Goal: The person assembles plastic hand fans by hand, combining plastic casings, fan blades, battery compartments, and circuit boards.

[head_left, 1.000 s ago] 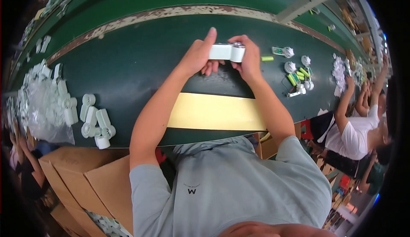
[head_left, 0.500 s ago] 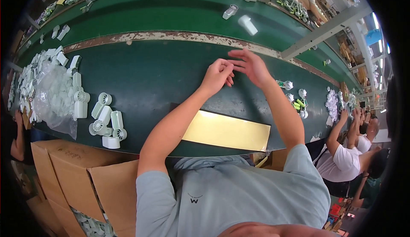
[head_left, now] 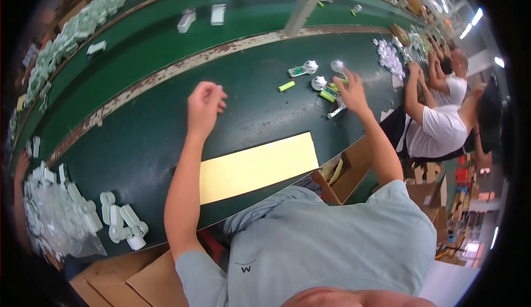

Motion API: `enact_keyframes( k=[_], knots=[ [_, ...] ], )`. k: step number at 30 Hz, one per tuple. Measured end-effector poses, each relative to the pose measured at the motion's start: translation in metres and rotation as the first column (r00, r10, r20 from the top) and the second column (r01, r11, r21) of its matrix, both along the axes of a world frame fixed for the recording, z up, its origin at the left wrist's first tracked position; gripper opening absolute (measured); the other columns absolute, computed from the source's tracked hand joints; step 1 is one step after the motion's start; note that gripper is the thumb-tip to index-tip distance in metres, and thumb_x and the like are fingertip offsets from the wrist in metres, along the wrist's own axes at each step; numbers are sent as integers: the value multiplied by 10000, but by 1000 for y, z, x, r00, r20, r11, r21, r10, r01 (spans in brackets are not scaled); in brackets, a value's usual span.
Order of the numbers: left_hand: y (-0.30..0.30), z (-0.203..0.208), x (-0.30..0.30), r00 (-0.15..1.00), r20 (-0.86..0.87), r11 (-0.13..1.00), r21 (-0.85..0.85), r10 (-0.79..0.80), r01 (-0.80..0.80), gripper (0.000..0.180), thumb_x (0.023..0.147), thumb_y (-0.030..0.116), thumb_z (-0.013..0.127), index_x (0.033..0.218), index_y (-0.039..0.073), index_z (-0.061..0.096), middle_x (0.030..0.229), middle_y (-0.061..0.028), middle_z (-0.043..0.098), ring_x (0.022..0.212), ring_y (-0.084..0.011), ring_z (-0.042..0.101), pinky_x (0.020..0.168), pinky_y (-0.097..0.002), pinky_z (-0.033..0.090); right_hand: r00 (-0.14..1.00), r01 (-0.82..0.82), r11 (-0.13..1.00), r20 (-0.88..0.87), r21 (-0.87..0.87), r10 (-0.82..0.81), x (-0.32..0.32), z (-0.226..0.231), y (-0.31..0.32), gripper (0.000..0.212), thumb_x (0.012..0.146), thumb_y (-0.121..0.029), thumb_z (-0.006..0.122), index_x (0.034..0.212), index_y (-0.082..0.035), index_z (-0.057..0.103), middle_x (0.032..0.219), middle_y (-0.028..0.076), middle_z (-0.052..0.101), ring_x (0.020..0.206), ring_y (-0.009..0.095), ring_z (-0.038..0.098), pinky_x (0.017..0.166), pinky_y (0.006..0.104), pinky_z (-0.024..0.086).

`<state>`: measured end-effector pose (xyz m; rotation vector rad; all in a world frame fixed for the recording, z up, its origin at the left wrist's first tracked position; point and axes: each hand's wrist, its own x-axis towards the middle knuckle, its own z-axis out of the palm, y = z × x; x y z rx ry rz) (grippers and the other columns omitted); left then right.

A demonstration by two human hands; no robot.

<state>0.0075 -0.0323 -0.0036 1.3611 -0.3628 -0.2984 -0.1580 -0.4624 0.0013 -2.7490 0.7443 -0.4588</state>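
Observation:
My left hand [head_left: 204, 108] hovers over the green bench, fingers curled in toward the thumb. Whatever lies inside them, if anything, is hidden. My right hand [head_left: 352, 93] reaches over the cluster of small fan-motor assemblies, its fingers apart and holding nothing visible; whether it touches a part I cannot tell. Beside it lie a white fan motor [head_left: 319, 83], another fan motor with a circuit board [head_left: 301, 70] and a yellow-green battery cell [head_left: 286, 86]. A pale yellow sheet [head_left: 257, 166] on a dark backing lies near the front edge, partly behind my left forearm.
Pale green fan housings [head_left: 124, 221] sit at left, next to a clear plastic bag [head_left: 61, 213] of such pieces. Beyond the bench's worn ledge [head_left: 182, 62], a green conveyor belt [head_left: 149, 27] carries loose housings. Co-workers sit at right near white parts [head_left: 389, 57]. Cardboard boxes [head_left: 155, 285] stand below.
The view has turned to the right. My hands, close together before, are now apart; the right one has moved over to the fan-motor assemblies.

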Motion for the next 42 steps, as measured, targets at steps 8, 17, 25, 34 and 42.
enact_keyframes(
  k=[8, 17, 25, 34, 42],
  knots=[
    [34, 34, 26, 991, 132, 975, 216, 14, -43, 121, 1007, 146, 578, 971, 32, 590, 785, -28, 603, 616, -67, 529, 518, -211, 408, 921, -284, 959, 280, 15, 269, 65, -21, 71, 527, 846, -460, 702, 1193, -64, 680, 1334, 269, 557, 1270, 428, 493, 1099, 477, 382],
    [229, 105, -56, 852, 352, -40, 917, -387, -396, 520, 874, 318, 691, 1252, 28, 484, 1140, -218, 596, 1020, -419, 623, 870, -498, 504, 804, -493, 869, 406, 45, 435, 75, 1, 105, 521, 863, -317, 691, 1272, -21, 564, 1390, 236, 474, 1223, 418, 510, 1026, 469, 444],
    [285, 104, -113, 935, -348, -326, 878, 67, 350, 1143, 871, 690, 545, 1493, -178, 138, 1435, -355, 449, 1369, -420, 444, 1141, -417, 354, 875, -468, 883, 115, -45, 469, 14, 27, 124, 645, 855, -376, 692, 1382, -69, 482, 1321, 227, 463, 1058, 378, 563, 900, 452, 494],
    [255, 56, -82, 946, 284, -95, 949, -158, -301, 840, 744, 311, 771, 1414, 22, 356, 1207, -259, 519, 1044, -458, 592, 894, -516, 498, 894, -432, 901, 111, -45, 434, -5, 26, 145, 435, 840, -274, 722, 1164, -55, 533, 1195, 185, 481, 1016, 356, 583, 778, 429, 531],
    [213, 40, -31, 872, 368, -6, 921, -324, -390, 442, 813, 317, 744, 1083, 26, 549, 1099, -190, 565, 1010, -416, 577, 844, -513, 503, 894, -447, 850, 171, 279, 415, 16, 13, 135, 501, 787, -183, 720, 1236, -35, 555, 1151, 179, 515, 1013, 359, 583, 872, 429, 520]
  ],
)
